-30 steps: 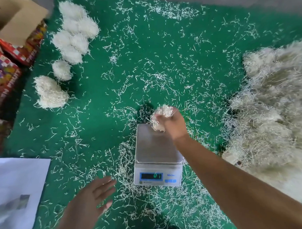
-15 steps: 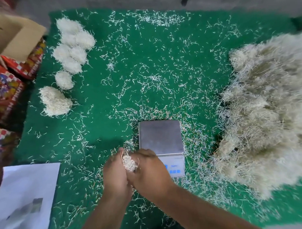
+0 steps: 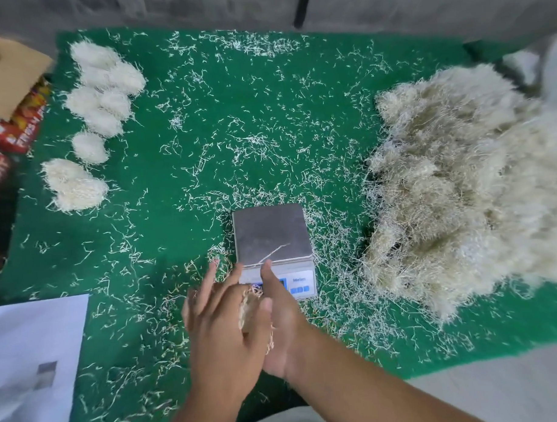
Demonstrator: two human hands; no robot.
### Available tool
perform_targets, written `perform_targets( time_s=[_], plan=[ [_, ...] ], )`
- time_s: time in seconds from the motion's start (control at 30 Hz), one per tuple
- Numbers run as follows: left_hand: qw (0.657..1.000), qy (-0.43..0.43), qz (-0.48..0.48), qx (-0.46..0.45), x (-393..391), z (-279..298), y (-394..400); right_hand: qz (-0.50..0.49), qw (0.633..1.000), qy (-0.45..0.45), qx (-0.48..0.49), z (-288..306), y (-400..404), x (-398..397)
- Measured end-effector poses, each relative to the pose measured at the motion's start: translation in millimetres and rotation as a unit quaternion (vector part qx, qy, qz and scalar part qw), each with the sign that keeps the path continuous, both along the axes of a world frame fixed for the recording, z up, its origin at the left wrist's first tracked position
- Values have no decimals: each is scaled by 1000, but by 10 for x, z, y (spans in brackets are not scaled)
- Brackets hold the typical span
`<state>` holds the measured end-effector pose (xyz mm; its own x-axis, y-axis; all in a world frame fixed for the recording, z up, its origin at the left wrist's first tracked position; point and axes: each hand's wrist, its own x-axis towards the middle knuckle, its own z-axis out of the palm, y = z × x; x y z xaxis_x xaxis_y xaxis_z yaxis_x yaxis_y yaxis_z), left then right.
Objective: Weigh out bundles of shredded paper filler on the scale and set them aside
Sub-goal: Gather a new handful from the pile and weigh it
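From the head camera, a small bundle of shredded paper (image 3: 250,309) is squashed between two flat palms, just in front of the scale (image 3: 274,252), near the front edge of the green worktop (image 3: 236,117). The left hand (image 3: 224,332) lies on top with its fingers (image 3: 207,282) straight and spread apart. The right hand (image 3: 279,318) is underneath, fingers straight too, so neither hand curls round the bundle; it is only pressed.

What could go wrong: the bundle is loose and springy, so bits may slip out the sides and fall when the palms part. Then it would weigh less than it did. One strand already lies on the scale's plate and could spoil the next weighing.

The finished bundles (image 3: 99,100) sit by the far left corner. The big pile of filler (image 3: 469,185) is along the right edge. A white sheet (image 3: 33,361) lies at the front left corner.
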<state>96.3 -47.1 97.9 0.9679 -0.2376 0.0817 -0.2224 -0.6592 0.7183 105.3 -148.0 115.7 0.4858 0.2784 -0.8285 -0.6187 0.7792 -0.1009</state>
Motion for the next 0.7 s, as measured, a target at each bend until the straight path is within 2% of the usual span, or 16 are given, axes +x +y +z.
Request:
perform_targets(
  time_s=[0.1, 0.27, 0.47, 0.57, 0.67, 0.7],
  plan=[
    [999, 23, 29, -31, -140, -44, 199, 28, 997, 11, -72, 79, 161, -124],
    [976, 109, 171, -83, -132, -110, 364, 152, 965, -72, -199, 205, 516, -274],
    [916, 205, 231, -255, -173, -64, 556, 278, 911, -171, -253, 93, 495, -301],
    [878, 268, 280, -280, -248, -157, 580, 336, 854, -236, -320, -46, 455, -209],
    [811, 372, 297, -340, -272, -325, 696, 364, 782, -275, -425, -229, 277, 2],
    [816, 374, 272, -347, -286, -382, 780, 373, 753, -289, -459, -286, 177, 109]
  ],
)
